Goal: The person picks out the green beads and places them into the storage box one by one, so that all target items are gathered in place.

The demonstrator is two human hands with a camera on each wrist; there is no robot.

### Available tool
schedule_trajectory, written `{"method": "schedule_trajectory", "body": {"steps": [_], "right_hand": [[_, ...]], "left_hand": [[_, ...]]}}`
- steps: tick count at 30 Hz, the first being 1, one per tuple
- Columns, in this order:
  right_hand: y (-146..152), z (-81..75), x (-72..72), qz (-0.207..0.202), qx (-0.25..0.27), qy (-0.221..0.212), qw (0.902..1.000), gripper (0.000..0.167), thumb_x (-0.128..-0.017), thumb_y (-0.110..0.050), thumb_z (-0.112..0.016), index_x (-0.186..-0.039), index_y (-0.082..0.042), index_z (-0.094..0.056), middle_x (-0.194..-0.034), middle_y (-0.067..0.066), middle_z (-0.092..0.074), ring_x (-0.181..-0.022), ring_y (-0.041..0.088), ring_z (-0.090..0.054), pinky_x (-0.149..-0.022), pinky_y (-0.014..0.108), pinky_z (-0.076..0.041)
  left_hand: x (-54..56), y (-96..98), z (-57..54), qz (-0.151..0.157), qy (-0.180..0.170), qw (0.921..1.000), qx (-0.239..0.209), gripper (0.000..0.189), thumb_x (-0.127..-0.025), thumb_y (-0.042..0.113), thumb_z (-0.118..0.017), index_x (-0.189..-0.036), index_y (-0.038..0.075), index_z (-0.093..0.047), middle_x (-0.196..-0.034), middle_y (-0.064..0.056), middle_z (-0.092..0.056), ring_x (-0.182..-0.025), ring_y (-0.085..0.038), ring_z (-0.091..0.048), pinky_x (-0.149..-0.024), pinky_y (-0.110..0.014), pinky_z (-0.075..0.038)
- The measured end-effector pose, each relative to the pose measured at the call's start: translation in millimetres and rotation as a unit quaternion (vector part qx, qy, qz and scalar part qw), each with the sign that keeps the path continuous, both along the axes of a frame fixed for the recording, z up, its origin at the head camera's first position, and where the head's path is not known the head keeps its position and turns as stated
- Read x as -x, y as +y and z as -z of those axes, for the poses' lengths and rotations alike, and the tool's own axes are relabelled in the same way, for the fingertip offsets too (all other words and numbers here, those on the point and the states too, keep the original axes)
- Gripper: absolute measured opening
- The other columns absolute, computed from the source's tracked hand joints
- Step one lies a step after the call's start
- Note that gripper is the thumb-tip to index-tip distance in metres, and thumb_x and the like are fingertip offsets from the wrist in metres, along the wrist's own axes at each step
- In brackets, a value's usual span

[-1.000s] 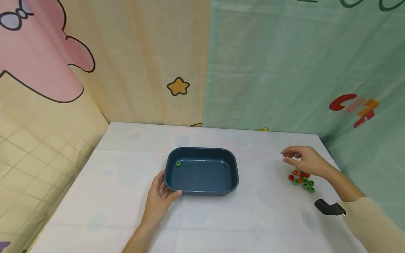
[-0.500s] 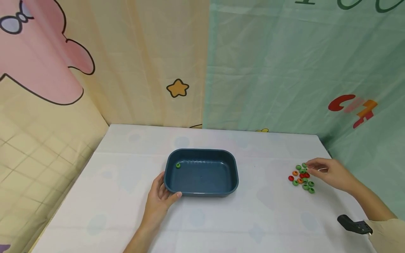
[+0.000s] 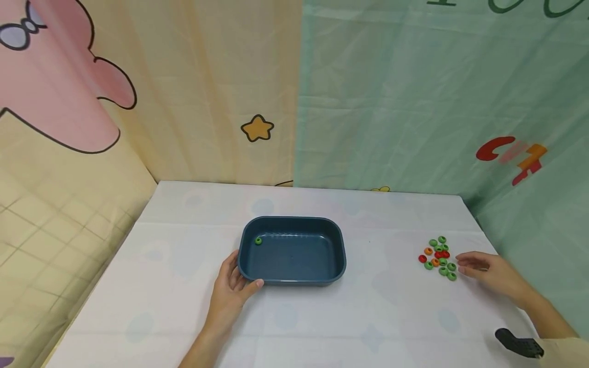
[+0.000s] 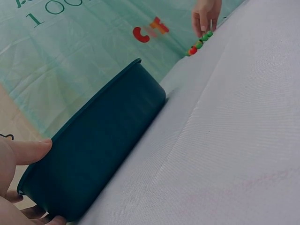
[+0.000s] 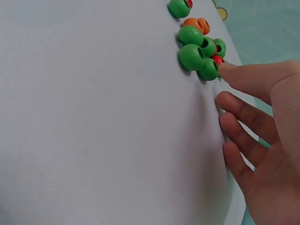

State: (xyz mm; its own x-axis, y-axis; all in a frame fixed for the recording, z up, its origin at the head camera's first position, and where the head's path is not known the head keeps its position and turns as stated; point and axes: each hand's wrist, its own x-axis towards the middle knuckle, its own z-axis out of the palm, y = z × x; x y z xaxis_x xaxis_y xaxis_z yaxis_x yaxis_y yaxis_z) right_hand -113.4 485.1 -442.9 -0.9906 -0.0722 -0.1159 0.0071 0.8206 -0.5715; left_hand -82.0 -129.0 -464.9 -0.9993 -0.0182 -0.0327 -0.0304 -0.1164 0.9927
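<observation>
A dark blue rectangular plastic tray [image 3: 292, 258] sits on the white table with one green bead [image 3: 258, 240] inside, near its back left corner. My left hand [image 3: 228, 289] grips the tray's front left corner, the thumb over the rim and the fingers round the outer wall. At the right lies a loose cluster of green, red and orange beads [image 3: 438, 254] with holes through them. My right hand [image 3: 490, 276] is just right of the cluster, its fingers relaxed and bent, holding nothing visible. The right wrist view shows its thumb close to several green beads [image 5: 191, 57].
A white cloth with pale spots covers the table [image 3: 368, 317]. Printed curtains [image 3: 391, 102] hang behind it and on both sides. A black strap end [image 3: 519, 343] sticks out from the right sleeve.
My right hand has moved from above the beads to their right side and then lower, uncovering the green beads at the back. The left hand and the tray have stayed in place.
</observation>
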Motion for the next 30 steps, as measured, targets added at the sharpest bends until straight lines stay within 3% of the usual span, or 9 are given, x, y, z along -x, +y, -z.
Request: {"method": "schedule_trajectory", "body": {"steps": [6, 10, 13, 17, 20, 25, 30], "right_hand": [[4, 15.5, -1.6, -0.012, -0.004, 0.002, 0.9999, 0.042, -0.097, -0.022, -0.076, -0.131, 0.002, -0.067, -0.130, 0.021, -0.060, -0.095, -0.008, -0.048, -0.073, 0.017, -0.047], [2, 21.6, -1.1, -0.012, -0.005, 0.037, 0.9992, 0.038, -0.095, -0.018, -0.077, -0.126, 0.003, -0.069, -0.119, 0.011, -0.062, -0.090, 0.002, -0.048, -0.070, 0.018, -0.044], [0, 25.1, -0.5, -0.009, -0.006, 0.059, 0.9982, 0.034, -0.095, -0.015, -0.078, -0.121, 0.004, -0.071, -0.112, 0.004, -0.063, -0.086, 0.002, -0.049, -0.068, 0.018, -0.044], [-3, 28.5, 0.2, 0.001, -0.009, 0.092, 0.9957, 0.026, -0.094, -0.011, -0.078, -0.114, 0.004, -0.074, -0.108, 0.007, -0.068, -0.083, 0.001, -0.051, -0.065, 0.017, -0.044], [-4, 27.5, 0.9, 0.011, -0.015, 0.093, 0.9955, 0.024, -0.094, -0.013, -0.078, -0.112, 0.003, -0.075, -0.107, 0.012, -0.069, -0.081, 0.001, -0.052, -0.064, 0.018, -0.045], [-6, 17.9, 2.5, 0.032, -0.015, 0.050, 0.9981, 0.034, -0.093, -0.025, -0.080, -0.114, 0.001, -0.074, -0.103, 0.007, -0.069, -0.080, 0.003, -0.054, -0.064, 0.020, -0.048], [-10, 4.6, 6.8, 0.019, 0.000, 0.044, 0.9989, 0.033, -0.093, -0.023, -0.081, -0.114, 0.002, -0.072, -0.104, 0.009, -0.070, -0.083, -0.002, -0.057, -0.066, 0.020, -0.052]], "left_hand": [[0.1, 1.0, -0.7, -0.001, -0.001, 1.0000, 0.000, 0.095, -0.086, -0.002, -0.082, -0.161, 0.006, -0.025, -0.165, -0.015, -0.027, -0.148, -0.034, -0.035, -0.110, -0.024, -0.043], [-0.2, 1.4, -1.8, 0.000, -0.003, 1.0000, 0.002, 0.095, -0.086, -0.002, -0.082, -0.161, 0.006, -0.024, -0.165, -0.015, -0.026, -0.148, -0.034, -0.034, -0.110, -0.024, -0.043], [-0.5, 0.9, -1.9, 0.000, -0.005, 1.0000, 0.004, 0.095, -0.087, -0.002, -0.082, -0.162, 0.006, -0.024, -0.165, -0.015, -0.026, -0.149, -0.034, -0.034, -0.110, -0.024, -0.043], [0.1, 0.3, -2.0, 0.002, -0.002, 1.0000, 0.003, 0.095, -0.087, -0.002, -0.082, -0.162, 0.006, -0.023, -0.166, -0.015, -0.026, -0.149, -0.034, -0.033, -0.111, -0.025, -0.042], [0.1, -0.1, -1.8, 0.001, -0.002, 1.0000, 0.005, 0.095, -0.087, -0.002, -0.082, -0.162, 0.005, -0.023, -0.166, -0.016, -0.025, -0.149, -0.035, -0.033, -0.111, -0.025, -0.042], [-0.3, -0.3, -0.6, 0.001, -0.002, 1.0000, 0.005, 0.096, -0.086, -0.003, -0.082, -0.162, 0.004, -0.023, -0.166, -0.016, -0.025, -0.149, -0.034, -0.032, -0.110, -0.023, -0.042], [-0.3, 0.6, 0.2, 0.001, 0.001, 1.0000, 0.001, 0.096, -0.086, -0.002, -0.083, -0.161, 0.004, -0.023, -0.165, -0.016, -0.026, -0.149, -0.034, -0.033, -0.110, -0.023, -0.042]]}}
